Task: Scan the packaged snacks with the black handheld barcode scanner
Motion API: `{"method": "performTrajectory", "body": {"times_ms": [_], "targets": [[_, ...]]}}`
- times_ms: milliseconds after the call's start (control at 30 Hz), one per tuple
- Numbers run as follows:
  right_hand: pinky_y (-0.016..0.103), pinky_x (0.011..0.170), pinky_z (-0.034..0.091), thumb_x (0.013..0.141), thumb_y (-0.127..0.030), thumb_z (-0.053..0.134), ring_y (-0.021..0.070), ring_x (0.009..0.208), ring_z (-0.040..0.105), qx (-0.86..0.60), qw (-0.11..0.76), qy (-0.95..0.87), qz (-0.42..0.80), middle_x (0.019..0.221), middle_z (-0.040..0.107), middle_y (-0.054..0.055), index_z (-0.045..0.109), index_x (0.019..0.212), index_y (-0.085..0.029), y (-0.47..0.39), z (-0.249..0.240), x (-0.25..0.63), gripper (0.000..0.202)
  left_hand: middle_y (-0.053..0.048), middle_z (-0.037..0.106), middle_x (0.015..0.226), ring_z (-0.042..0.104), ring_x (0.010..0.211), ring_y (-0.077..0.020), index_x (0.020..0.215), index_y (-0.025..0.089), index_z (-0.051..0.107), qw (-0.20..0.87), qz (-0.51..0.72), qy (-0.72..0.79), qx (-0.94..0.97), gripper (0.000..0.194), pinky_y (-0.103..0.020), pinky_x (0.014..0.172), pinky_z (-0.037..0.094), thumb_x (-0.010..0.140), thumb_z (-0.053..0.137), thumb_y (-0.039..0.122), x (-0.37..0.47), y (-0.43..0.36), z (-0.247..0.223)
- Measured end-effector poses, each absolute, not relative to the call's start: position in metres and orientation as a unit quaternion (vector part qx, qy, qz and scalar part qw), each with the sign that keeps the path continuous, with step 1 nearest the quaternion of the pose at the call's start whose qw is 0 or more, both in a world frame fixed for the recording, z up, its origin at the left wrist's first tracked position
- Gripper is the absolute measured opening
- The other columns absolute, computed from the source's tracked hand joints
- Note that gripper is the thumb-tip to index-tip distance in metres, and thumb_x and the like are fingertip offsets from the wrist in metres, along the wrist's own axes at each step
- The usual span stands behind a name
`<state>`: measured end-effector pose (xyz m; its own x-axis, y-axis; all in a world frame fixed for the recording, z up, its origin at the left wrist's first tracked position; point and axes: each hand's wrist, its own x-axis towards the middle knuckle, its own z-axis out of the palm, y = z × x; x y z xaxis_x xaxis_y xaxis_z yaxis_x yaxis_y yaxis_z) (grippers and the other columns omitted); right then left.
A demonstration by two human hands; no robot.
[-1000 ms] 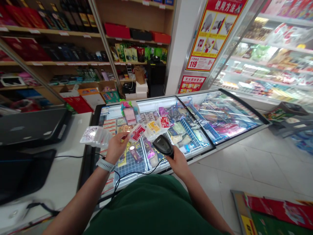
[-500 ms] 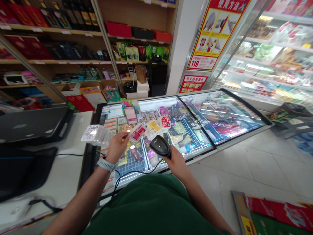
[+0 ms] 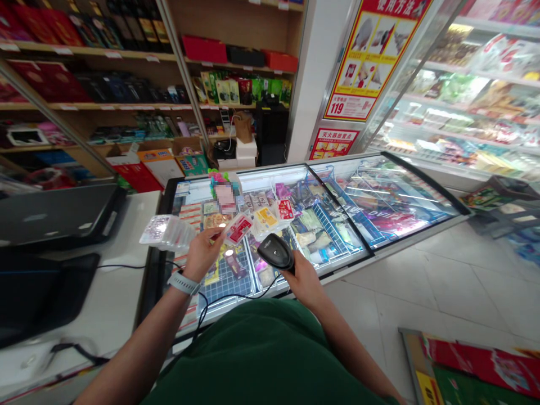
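My left hand point(image 3: 204, 252) pinches the near edge of a clear packet with a red label point(image 3: 238, 228) above the glass freezer top. Wrapped round the handle of a black barcode scanner point(image 3: 275, 251) is my right hand point(image 3: 301, 277); the scanner's head points left toward the packet. A yellow-labelled stack of clear packets point(image 3: 265, 218) and a red-labelled one point(image 3: 284, 210) lie just beyond. To the left of my left hand a row of clear packets point(image 3: 166, 231) rests across the freezer's edge. The scanner's black cable point(image 3: 236, 296) trails over the glass.
The chest freezer point(image 3: 366, 254) holds bagged goods under glass. A colourful item point(image 3: 219, 179) stands at its far side. On the left is a counter point(image 3: 122, 281) with a black machine point(image 3: 59, 216). Stocked shelves point(image 3: 139, 107) line the back, and cartons point(image 3: 156, 166) sit below them.
The scanner in my right hand has shifted very slightly to the left. My left hand and the packet stay in place.
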<state>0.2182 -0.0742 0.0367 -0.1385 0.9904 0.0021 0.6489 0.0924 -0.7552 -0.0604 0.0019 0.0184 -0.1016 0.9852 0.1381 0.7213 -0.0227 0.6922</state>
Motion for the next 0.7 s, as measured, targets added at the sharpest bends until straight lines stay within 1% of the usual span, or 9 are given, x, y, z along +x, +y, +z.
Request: {"method": "performTrajectory", "body": {"times_ms": [267,400,467,600,633,700], "targets": [[0.032,0.076,0.043,0.084,-0.022,0.056,0.0225,0.090,0.058,-0.593,0.277,-0.685,0.320,0.096,0.062,0.008,0.051,0.099,-0.018,-0.073,0.035,0.218,0.016,-0.010,0.072,0.096,0.065,0.082,-0.0229,0.099,0.013,0.069,0.210,0.329,0.665,0.636,0.040,-0.034,0.078,0.049,0.078,0.052,0.044,-0.060,0.001,0.018],[0.032,0.077,0.043,0.084,-0.022,0.056,0.0222,0.089,0.059,-0.594,0.278,-0.684,0.319,0.095,0.062,0.007,0.051,0.098,-0.019,-0.073,0.036,0.218,0.015,-0.009,0.072,0.095,0.064,0.082,-0.0231,0.099,0.015,0.070,0.223,0.342,0.667,0.624,0.038,-0.034,0.079,0.048,0.077,0.055,0.043,-0.061,0.002,0.017],[0.032,0.076,0.043,0.084,-0.022,0.056,0.0223,0.090,0.059,-0.598,0.275,-0.682,0.321,0.095,0.062,0.007,0.051,0.098,-0.019,-0.073,0.037,0.217,0.015,-0.008,0.072,0.093,0.063,0.083,-0.0232,0.097,0.016,0.071,0.262,0.366,0.671,0.590,0.035,-0.033,0.080,0.047,0.074,0.060,0.040,-0.063,0.004,0.012],[0.032,0.076,0.043,0.083,-0.021,0.057,0.0222,0.090,0.059,-0.604,0.272,-0.677,0.321,0.096,0.062,0.007,0.052,0.097,-0.019,-0.073,0.038,0.216,0.015,-0.002,0.072,0.088,0.062,0.087,-0.0209,0.088,0.020,0.072,0.410,0.433,0.680,0.425,0.025,-0.028,0.079,0.046,0.067,0.071,0.032,-0.067,0.005,-0.010],[0.032,0.076,0.043,0.083,-0.020,0.058,0.0222,0.090,0.059,-0.605,0.270,-0.677,0.320,0.095,0.062,0.007,0.052,0.096,-0.019,-0.073,0.038,0.216,0.014,-0.002,0.072,0.087,0.062,0.085,-0.0199,0.087,0.020,0.072,0.423,0.435,0.685,0.404,0.024,-0.026,0.077,0.047,0.067,0.072,0.033,-0.069,0.004,-0.018],[0.031,0.075,0.043,0.083,-0.020,0.057,0.0222,0.089,0.059,-0.606,0.267,-0.679,0.317,0.095,0.062,0.007,0.052,0.094,-0.019,-0.073,0.038,0.217,0.013,-0.001,0.069,0.076,0.062,0.075,-0.0169,0.086,0.018,0.070,0.451,0.433,0.699,0.346,0.021,-0.025,0.070,0.048,0.071,0.071,0.033,-0.073,0.002,-0.037]]}}
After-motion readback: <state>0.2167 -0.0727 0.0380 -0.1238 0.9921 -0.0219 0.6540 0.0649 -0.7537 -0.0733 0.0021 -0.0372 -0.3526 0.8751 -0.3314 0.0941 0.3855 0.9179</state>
